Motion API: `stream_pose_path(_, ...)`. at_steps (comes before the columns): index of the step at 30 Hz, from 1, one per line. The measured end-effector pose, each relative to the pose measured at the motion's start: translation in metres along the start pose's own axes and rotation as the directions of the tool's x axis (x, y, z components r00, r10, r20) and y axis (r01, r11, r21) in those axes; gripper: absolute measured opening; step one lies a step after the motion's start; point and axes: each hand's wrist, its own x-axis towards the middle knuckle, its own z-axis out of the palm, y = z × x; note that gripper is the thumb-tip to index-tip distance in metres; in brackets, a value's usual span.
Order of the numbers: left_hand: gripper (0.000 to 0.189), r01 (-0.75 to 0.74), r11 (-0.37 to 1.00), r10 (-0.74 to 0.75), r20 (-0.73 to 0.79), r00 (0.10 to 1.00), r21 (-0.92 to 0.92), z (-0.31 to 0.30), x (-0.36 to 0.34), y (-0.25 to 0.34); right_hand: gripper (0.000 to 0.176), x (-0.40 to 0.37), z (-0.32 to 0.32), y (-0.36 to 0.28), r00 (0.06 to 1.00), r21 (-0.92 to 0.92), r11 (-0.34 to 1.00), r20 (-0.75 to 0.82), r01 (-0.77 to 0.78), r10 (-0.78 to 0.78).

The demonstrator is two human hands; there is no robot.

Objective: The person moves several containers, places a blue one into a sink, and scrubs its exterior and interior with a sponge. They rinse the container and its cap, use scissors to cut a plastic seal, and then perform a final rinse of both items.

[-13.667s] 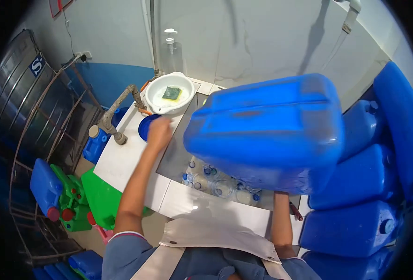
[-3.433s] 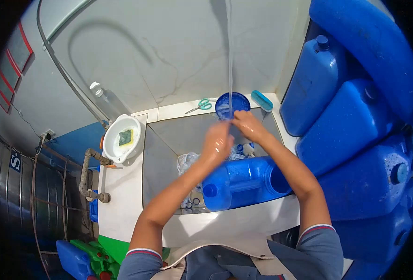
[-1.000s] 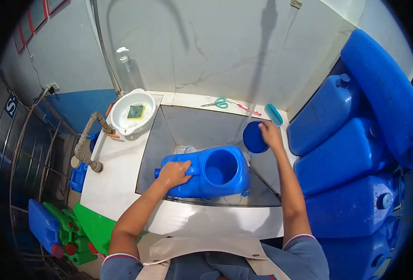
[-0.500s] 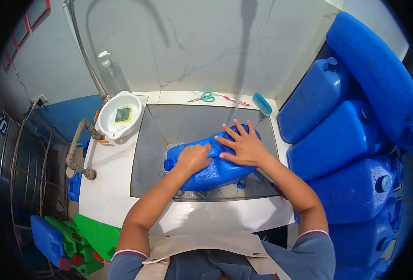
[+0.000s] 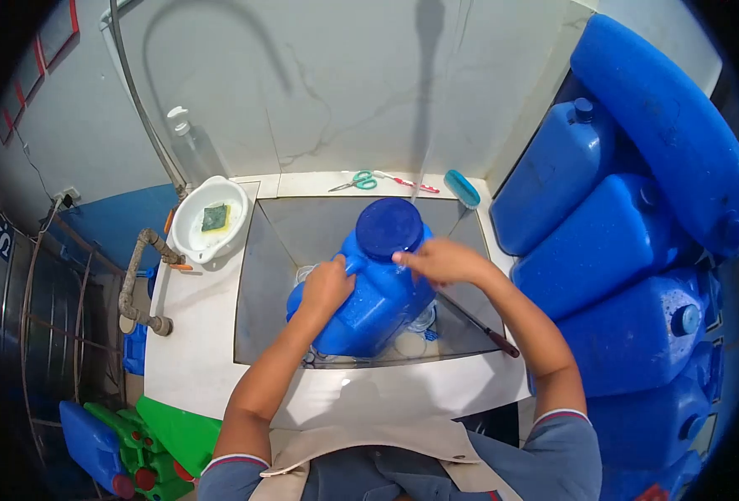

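A large blue plastic jug [image 5: 373, 305] leans in the sink, its wide dark-blue screw cap [image 5: 388, 230] facing up toward me. My left hand [image 5: 327, 288] is closed around the jug's handle. At the right edge of the cap is my right hand [image 5: 449, 263], blurred by motion. One of its digits reaches over the cap's near rim; how the other fingers are held cannot be made out. Water runs down in a thin stream [image 5: 420, 171] behind the cap.
A white basin [image 5: 240, 221] with a sponge [image 5: 215, 219] stands left of the sink [image 5: 261, 284]. Scissors [image 5: 363, 180], a toothbrush [image 5: 411, 183] and a blue brush [image 5: 463, 189] lie on the back ledge. A dark-handled tool [image 5: 499, 338] rests at right. Several blue jugs [image 5: 595, 250] are stacked there.
The jug has tipped up so its cap now faces me, and my left hand moved with it, left and down. My right hand went from spread flat on the jug to the cap's edge.
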Motion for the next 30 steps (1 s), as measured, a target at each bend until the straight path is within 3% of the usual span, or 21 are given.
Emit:
stream_pose_path(1, 0.026, 0.016, 0.999, -0.017, -0.028, 0.999, -0.037, 0.000, -0.002, -0.003, 0.046, 0.025, -0.003, 0.020, 0.920, -0.148, 0.960, -0.281, 0.239, -0.273)
stream_pose_path(2, 0.026, 0.018, 0.999, -0.019, -0.031, 0.999, -0.034, -0.001, -0.005, -0.003, 0.039, 0.049, -0.014, 0.030, 0.928, 0.157, 0.953, -0.313, 0.260, -0.202)
stream_pose_path(3, 0.028, 0.088, 0.995, -0.090, -0.028, 0.996, -0.053, -0.003, -0.006, -0.002, 0.033, 0.071, -0.027, 0.036, 0.938, 0.447, 0.853, -0.321, 0.269, -0.127)
stream_pose_path(4, 0.030, 0.157, 0.985, -0.159, -0.025, 0.987, -0.070, -0.006, -0.005, -0.001, 0.026, 0.092, -0.040, 0.042, 0.935, 0.569, 0.775, -0.344, 0.276, -0.081)
stream_pose_path(5, 0.030, 0.159, 0.985, -0.161, -0.030, 0.987, -0.064, -0.002, -0.002, -0.002, 0.021, 0.107, -0.050, 0.047, 0.933, 0.678, 0.679, -0.357, 0.283, -0.032)
stream_pose_path(6, 0.032, 0.167, 0.980, -0.173, -0.046, 0.984, -0.111, 0.006, 0.004, -0.006, 0.021, 0.118, -0.056, 0.047, 0.933, 0.677, 0.677, -0.358, 0.288, -0.039)
stream_pose_path(8, 0.034, 0.179, 0.972, -0.191, -0.066, 0.979, -0.154, 0.006, 0.011, -0.001, 0.020, 0.131, -0.064, 0.044, 0.966, 0.732, 0.652, -0.259, 0.196, 0.000)
stream_pose_path(9, 0.036, 0.191, 0.965, -0.205, -0.063, 0.977, -0.181, 0.006, 0.019, 0.002, 0.019, 0.135, -0.066, 0.045, 0.978, 0.810, 0.551, -0.201, 0.201, -0.061)
stream_pose_path(11, 0.038, 0.206, 0.956, -0.222, -0.060, 0.973, -0.211, 0.006, 0.037, 0.006, 0.019, 0.130, -0.072, 0.041, 0.984, 0.808, 0.561, -0.151, 0.181, -0.099)
stream_pose_path(13, 0.038, 0.063, 0.951, -0.088, -0.070, 0.994, -0.302, 0.007, 0.057, 0.007, 0.020, 0.125, -0.076, 0.039, 0.987, 0.806, 0.572, -0.096, 0.154, -0.130)
stream_pose_path(15, 0.039, 0.013, 0.942, -0.022, -0.024, 0.999, -0.336, 0.004, 0.076, 0.014, 0.021, 0.123, -0.080, 0.038, 0.984, 0.867, 0.478, -0.073, 0.142, -0.160)
stream_pose_path(20, 0.040, -0.111, 0.891, 0.175, 0.109, 0.978, -0.441, 0.016, 0.125, 0.027, 0.020, 0.121, -0.090, 0.035, 0.985, 0.876, 0.467, -0.045, 0.119, -0.166)
stream_pose_path(22, 0.039, -0.386, 0.750, 0.377, -0.131, 0.917, -0.538, 0.028, 0.136, 0.033, 0.019, 0.119, -0.091, 0.033, 0.985, 0.887, 0.445, -0.058, 0.126, -0.163)
stream_pose_path(23, 0.039, -0.385, 0.750, 0.379, -0.127, 0.916, -0.537, 0.028, 0.139, 0.035, 0.018, 0.115, -0.093, 0.030, 0.984, 0.867, 0.480, -0.062, 0.135, -0.166)
stream_pose_path(25, 0.039, -0.367, 0.740, 0.447, 0.005, 0.894, -0.564, 0.025, 0.142, 0.041, 0.018, 0.112, -0.093, 0.029, 0.984, 0.848, 0.511, -0.066, 0.141, -0.164)
stream_pose_path(26, 0.039, -0.365, 0.740, 0.449, 0.011, 0.893, -0.565, 0.018, 0.140, 0.045, 0.017, 0.113, -0.095, 0.031, 0.986, 0.783, 0.601, -0.099, 0.161, -0.135)
stream_pose_path(27, 0.042, -0.331, 0.818, 0.444, 0.152, 0.883, -0.470, 0.010, 0.138, 0.047, 0.016, 0.114, -0.095, 0.032, 0.985, 0.708, 0.685, -0.136, 0.174, -0.110)
stream_pose_path(28, 0.046, -0.306, 0.881, 0.417, 0.287, 0.862, -0.360, 0.006, 0.138, 0.046, 0.016, 0.109, -0.096, 0.029, 0.985, 0.709, 0.684, -0.136, 0.172, -0.108)
stream_pose_path(30, 0.051, -0.255, 0.927, 0.346, 0.366, 0.864, -0.276, -0.002, 0.136, 0.045, 0.014, 0.099, -0.098, 0.023, 0.970, 0.593, 0.769, -0.175, 0.240, -0.168)
